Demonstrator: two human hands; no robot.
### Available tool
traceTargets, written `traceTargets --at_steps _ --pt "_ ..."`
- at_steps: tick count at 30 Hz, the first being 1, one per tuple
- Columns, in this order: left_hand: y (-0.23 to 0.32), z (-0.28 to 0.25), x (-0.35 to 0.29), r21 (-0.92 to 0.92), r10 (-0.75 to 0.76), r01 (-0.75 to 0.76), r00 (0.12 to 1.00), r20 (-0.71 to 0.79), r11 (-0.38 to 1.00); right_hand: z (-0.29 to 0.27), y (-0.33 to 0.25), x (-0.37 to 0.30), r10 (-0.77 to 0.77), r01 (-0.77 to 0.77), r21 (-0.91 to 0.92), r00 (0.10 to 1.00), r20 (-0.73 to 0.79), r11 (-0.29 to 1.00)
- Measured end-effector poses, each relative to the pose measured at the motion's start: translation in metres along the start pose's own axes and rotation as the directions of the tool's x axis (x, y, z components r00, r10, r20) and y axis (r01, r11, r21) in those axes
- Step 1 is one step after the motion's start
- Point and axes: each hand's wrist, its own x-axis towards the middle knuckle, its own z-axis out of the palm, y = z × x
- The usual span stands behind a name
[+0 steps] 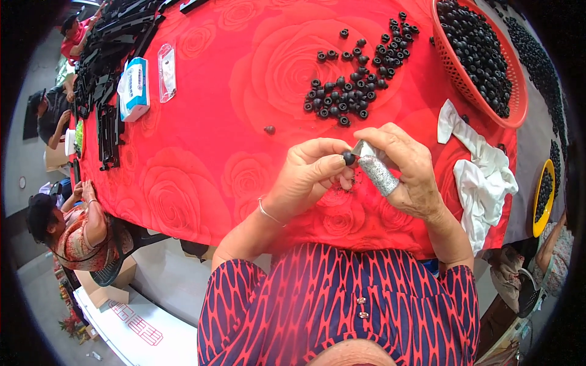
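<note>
Left hand: left hand point(311, 174) pinches one small black cap point(348, 158) between thumb and fingertips, raised above the red cloth point(201, 152), near the table's near edge.
Right hand: right hand point(403, 168) grips a small blade point(360, 147) between thumb and forefinger, its tip touching or just beside the cap; a grey sleeve point(378, 174) covers one finger.
Slip risk: the cap is tiny and round and held by fingertips only; a push from the blade could likely squirt it out, and it would roll off the near edge or into the lap.
Cut risk: the left fingertips are bare and sit right by the blade; if the blade skids off the cap, it would likely meet them. Only the right hand shows a guard.
Pile: loose caps point(345, 97) lie spread on the cloth beyond the hands; a stray point(269, 129) sits apart to the left. A sweep of a forearm could scatter them.
Basket: an orange basket point(455, 76) full of caps stands at the far right, its rim near the table edge; a knock could tip it.
Rag: a white rag point(482, 177) lies right of the right hand, hanging toward the edge; it could drag caps with it.
Beyond: black strips point(110, 79) and a blue-and-white box point(134, 88) lie far left; other people sit along that side.
</note>
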Motion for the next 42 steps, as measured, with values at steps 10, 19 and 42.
traceTargets --at_steps 10,19,42 --pt "-0.001 -0.001 0.0 0.003 0.002 -0.002 1.0 -0.017 1.0 0.001 0.003 -0.001 0.025 -0.025 -0.015 1.0 0.015 1.0" --pt "-0.002 -0.002 0.0 0.014 -0.008 0.008 0.999 -0.046 1.0 -0.001 0.004 0.001 0.045 -0.045 0.0 0.998 0.04 0.999" --pt "0.001 -0.001 0.001 0.079 -0.031 0.039 0.994 -0.101 0.996 0.001 0.016 -0.001 0.014 -0.015 0.022 1.0 0.027 1.0"
